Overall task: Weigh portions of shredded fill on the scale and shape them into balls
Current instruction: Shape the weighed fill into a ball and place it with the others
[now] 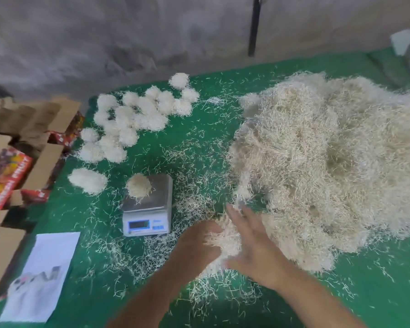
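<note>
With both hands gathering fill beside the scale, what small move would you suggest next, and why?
Probably lift the ball off the scale first: it occupies the pan, while the left hand and right hand cup a fresh clump of fill that needs weighing.

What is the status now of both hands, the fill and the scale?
Left hand and right hand cup a clump of pale shredded fill. One pale fill ball sits on the small white digital scale. Nothing in the way.

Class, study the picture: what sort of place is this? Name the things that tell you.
Probably a small packing workshop: a digital scale on a green table, a big heap of shredded fill, rows of finished balls, and open cardboard boxes alongside.
</note>
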Tool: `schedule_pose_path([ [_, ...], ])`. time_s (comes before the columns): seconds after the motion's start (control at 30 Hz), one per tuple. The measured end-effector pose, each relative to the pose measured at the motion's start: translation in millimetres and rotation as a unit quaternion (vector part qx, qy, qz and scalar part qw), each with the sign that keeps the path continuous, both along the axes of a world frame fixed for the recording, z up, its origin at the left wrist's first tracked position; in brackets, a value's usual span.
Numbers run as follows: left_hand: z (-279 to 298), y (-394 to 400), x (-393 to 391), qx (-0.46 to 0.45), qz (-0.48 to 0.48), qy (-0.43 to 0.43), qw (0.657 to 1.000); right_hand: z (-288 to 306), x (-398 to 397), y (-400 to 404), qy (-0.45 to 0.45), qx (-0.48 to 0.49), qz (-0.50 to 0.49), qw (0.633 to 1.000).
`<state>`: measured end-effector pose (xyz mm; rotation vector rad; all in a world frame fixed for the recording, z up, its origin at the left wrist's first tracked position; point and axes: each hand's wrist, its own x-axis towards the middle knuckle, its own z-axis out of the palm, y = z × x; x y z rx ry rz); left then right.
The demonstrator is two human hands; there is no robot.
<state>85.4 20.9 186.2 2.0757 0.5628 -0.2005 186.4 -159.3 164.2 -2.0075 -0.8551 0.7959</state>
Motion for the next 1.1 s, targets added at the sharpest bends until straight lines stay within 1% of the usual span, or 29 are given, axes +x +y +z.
schedule_pose_path([
  [0.07, 15.5, 12.3, -9.8, 0.015, -0.030, -0.011, 0.999, 5.1, -7.9, 18.7, -0.033, 0.001, 0.018, 0.999],
  [0.17, 35.3, 38.5, -23.8, 0.039, -0.021, -0.032, 0.999, 7.9, -17.8, 34.9, -0.080, -0.022, -0.034, 0.996],
  [0.2, 41.3, 51.3, -30.0, 0.048, 0.002, -0.040, 0.998, 10.3, -19.4, 41.1, -0.089, -0.030, -0.046, 0.994],
  [0.33, 52.0, 100.2, -52.9, 0.033, 0.138, -0.071, 0.987, 15.6, -12.3, 55.5, -0.102, -0.042, -0.079, 0.991],
  [0.43, 55.4, 129.9, -66.2, 0.037, 0.187, -0.077, 0.979, 15.8, -0.4, 60.3, -0.114, -0.059, -0.096, 0.987],
  [0.53, 59.4, 147.8, -74.6, 0.040, 0.199, -0.091, 0.975, 11.1, 16.2, 55.8, -0.175, -0.168, -0.118, 0.963],
  [0.63, 60.7, 165.9, -88.4, 0.039, 0.226, -0.087, 0.970, 4.4, 35.9, 46.2, -0.194, -0.282, -0.196, 0.919],
  [0.7, 62.5, 178.7, -97.5, 0.047, 0.232, -0.075, 0.969, 2.8, 43.8, 42.4, -0.180, -0.362, -0.241, 0.882],
  [0.77, 69.6, 188.7, -102.9, 0.046, 0.217, -0.075, 0.972, 2.0, 45.2, 46.8, -0.139, -0.456, -0.233, 0.848],
  [0.8, 75.3, 192.6, -105.0, 0.041, 0.202, -0.074, 0.976, 3.7, 43.8, 53.4, -0.115, -0.476, -0.224, 0.843],
  [0.83, 83.0, 194.9, -106.7, 0.032, 0.182, -0.067, 0.980, 8.4, 40.5, 64.4, -0.099, -0.457, -0.211, 0.858],
  [0.87, 90.3, 196.9, -108.2, 0.021, 0.159, -0.059, 0.985, 15.2, 34.9, 77.2, -0.093, -0.400, -0.190, 0.892],
  [0.9, 98.3, 198.0, -108.6, 0.011, 0.139, -0.049, 0.989, 25.0, 26.3, 92.6, -0.076, -0.313, -0.162, 0.933],
  [0.93, 106.3, 199.0, -108.7, -0.004, 0.125, -0.044, 0.991, 36.9, 13.4, 110.8, -0.028, -0.210, -0.134, 0.968],
  [0.97, 116.3, 200.0, -108.6, -0.031, 0.123, -0.044, 0.991, 49.3, -3.0, 130.1, 0.053, -0.120, -0.106, 0.986],
  [1.0, 125.9, 201.4, -108.0, -0.080, 0.129, -0.056, 0.987, 61.7, -20.3, 150.0, 0.159, -0.048, -0.084, 0.982],
  [1.03, 134.3, 203.5, -106.8, -0.150, 0.139, -0.073, 0.976, 69.5, -35.2, 169.2, 0.267, 0.005, -0.065, 0.961],
  [1.07, 143.4, 204.4, -104.6, -0.225, 0.147, -0.096, 0.958, 73.0, -49.0, 186.2, 0.369, 0.045, -0.052, 0.927],
  [1.1, 152.0, 204.5, -101.7, -0.284, 0.154, -0.124, 0.938, 74.0, -60.0, 200.1, 0.460, 0.084, -0.039, 0.883],
])
